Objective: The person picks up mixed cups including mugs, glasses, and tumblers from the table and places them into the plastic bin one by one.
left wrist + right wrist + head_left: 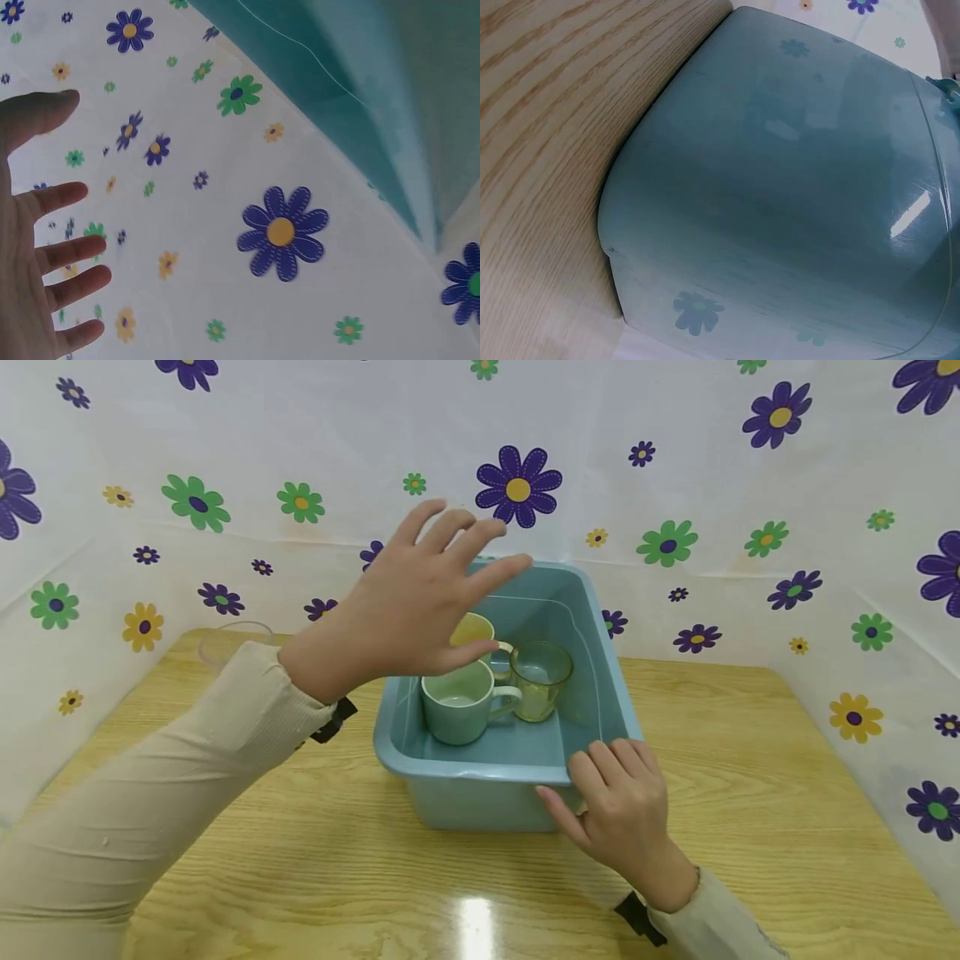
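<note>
A blue plastic tub [487, 793] stands on the wooden table. Inside it are a pale green mug [456, 714], a yellow mug [474, 628] partly covered by my left hand, and an amber-tinted glass cup [542, 681]. My left hand [416, 589] is raised over the tub's left side, fingers spread and holding nothing; the left wrist view shows those fingers [71, 255] apart from the tub [330, 112]. At the near right corner my right hand [618, 802] grips the tub's rim, fingers over the edge and thumb outside. The right wrist view is filled by the tub's outer wall [765, 172].
At the table's back left lies a clear round item [236, 639], partly hidden behind the left sleeve [187, 768]. A white flower-patterned cloth [712, 468] encloses the table at the back and sides. Bare wood tabletop [750, 777] extends right of the tub.
</note>
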A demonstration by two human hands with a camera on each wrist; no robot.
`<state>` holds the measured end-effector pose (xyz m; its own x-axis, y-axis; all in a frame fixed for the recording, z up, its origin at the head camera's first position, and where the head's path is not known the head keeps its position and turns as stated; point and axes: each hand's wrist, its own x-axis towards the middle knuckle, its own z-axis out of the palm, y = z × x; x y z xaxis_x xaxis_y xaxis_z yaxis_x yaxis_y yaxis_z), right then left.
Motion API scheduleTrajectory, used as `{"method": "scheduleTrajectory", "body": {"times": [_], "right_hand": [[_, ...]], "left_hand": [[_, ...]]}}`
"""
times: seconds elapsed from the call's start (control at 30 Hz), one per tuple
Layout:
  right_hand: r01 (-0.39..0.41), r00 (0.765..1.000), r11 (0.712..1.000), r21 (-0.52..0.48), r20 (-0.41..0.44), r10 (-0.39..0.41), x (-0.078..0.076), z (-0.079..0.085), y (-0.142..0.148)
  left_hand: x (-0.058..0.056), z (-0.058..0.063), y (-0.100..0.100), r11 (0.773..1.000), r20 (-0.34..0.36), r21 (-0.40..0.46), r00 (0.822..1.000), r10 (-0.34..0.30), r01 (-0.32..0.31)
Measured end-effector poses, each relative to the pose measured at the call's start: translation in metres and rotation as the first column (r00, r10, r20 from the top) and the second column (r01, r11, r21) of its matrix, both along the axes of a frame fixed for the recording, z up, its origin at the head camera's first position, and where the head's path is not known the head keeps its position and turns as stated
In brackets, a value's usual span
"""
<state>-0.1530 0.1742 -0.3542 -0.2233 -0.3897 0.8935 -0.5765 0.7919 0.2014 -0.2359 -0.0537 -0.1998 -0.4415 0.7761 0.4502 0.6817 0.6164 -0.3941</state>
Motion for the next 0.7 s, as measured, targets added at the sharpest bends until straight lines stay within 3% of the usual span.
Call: {"method": "scheduleTrajectory", "body": {"times": [0.13,0.3,0.47,0.7], "right_hand": [[-0.004,1.0,1.0,-0.006,0.001,0.004,0.0,0.0,-0.001],[-0.008,1.0,1.0,-0.01,-0.005,0.008,-0.001,0.0,-0.001],[0.001,1.0,1.0,0.001,0.013,-0.001,0.0,0.0,-0.002],[0.008,1.0,1.0,0.005,0.02,-0.008,0.0,0.0,-0.001]], "left_hand": [[-0.004,-0.009,-0.015,0.994,-0.053,0.105,0.997,0.048,-0.042],[-0.006,-0.017,-0.036,0.973,-0.067,0.192,0.987,0.145,-0.13],[-0.008,-0.028,-0.062,0.931,-0.044,0.29,0.968,0.246,-0.223],[-0.008,-0.05,-0.102,0.868,0.017,0.38,0.941,0.338,-0.318]]}}
